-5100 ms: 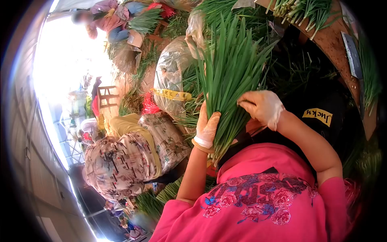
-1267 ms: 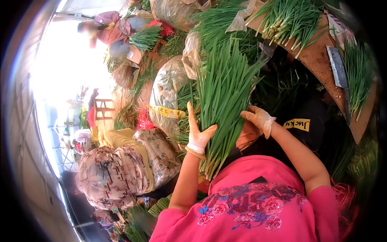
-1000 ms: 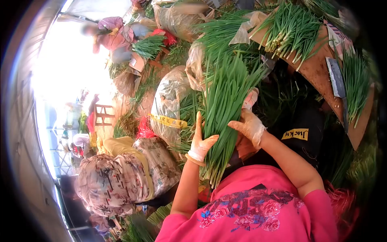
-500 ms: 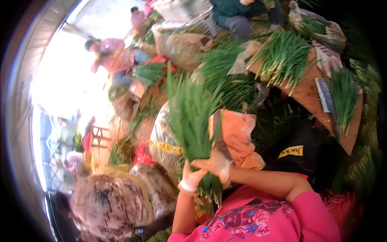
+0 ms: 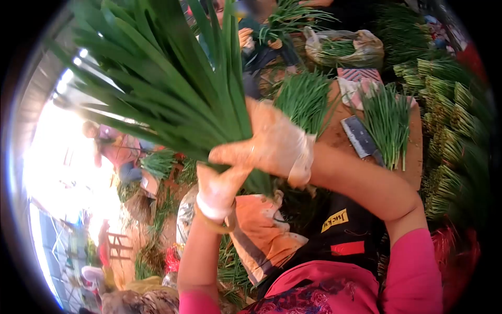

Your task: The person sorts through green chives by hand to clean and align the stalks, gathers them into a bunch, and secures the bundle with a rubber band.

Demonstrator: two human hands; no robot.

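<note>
A thick bunch of Chinese chives [image 5: 183, 89], with long flat green leaves, is held up close in front of me, its leaves fanning toward the upper left. Wrapped around its lower part is my right hand [image 5: 274, 138], in a thin pale glove. Against the same bunch, just below, my left hand [image 5: 217, 191] closes from the other side, also gloved, with a yellowish band at the wrist. The two hands touch. Part of the lower stalks shows under the right hand; the rest is hidden.
On a brown board [image 5: 334, 131] at right lie a cleaver [image 5: 361, 138] and more chives [image 5: 387, 123]. Stacked bundles [image 5: 449, 136] line the far right. An orange cloth [image 5: 261, 225] hangs below my hands. Behind are a plastic bag of greens [image 5: 345, 49] and a seated person [image 5: 117, 152].
My hands have raised the bunch nearer to the camera, and its leaves now lean to the upper left. My view has shifted, bringing the board and stacked bundles further into sight.
</note>
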